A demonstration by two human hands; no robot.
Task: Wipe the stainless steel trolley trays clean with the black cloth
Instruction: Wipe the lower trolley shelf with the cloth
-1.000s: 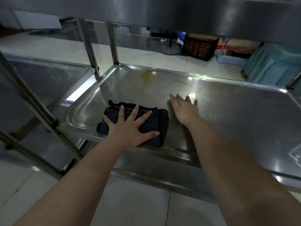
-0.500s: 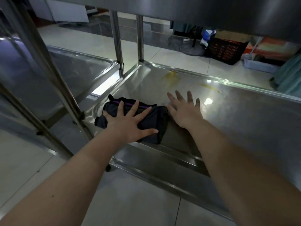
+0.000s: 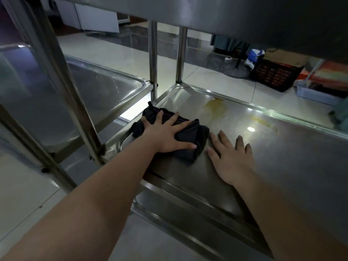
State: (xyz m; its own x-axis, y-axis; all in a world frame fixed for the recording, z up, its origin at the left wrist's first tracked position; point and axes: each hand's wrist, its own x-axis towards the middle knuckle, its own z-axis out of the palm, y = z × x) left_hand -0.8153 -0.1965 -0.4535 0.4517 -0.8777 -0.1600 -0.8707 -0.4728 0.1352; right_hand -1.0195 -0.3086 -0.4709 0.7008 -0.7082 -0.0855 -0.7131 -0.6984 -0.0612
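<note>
A folded black cloth (image 3: 188, 136), soft and likely light, lies at the left end of the steel tray (image 3: 282, 147) under a left hand (image 3: 165, 134) with fingers spread flat; palm pressure should slide it. The right hand (image 3: 231, 161) rests beside it, fingers apart, a yellowish stain (image 3: 214, 108) beyond.

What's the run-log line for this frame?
left hand: flat on black cloth | right hand: flat on tray | yellow stain: beyond cloth
</note>
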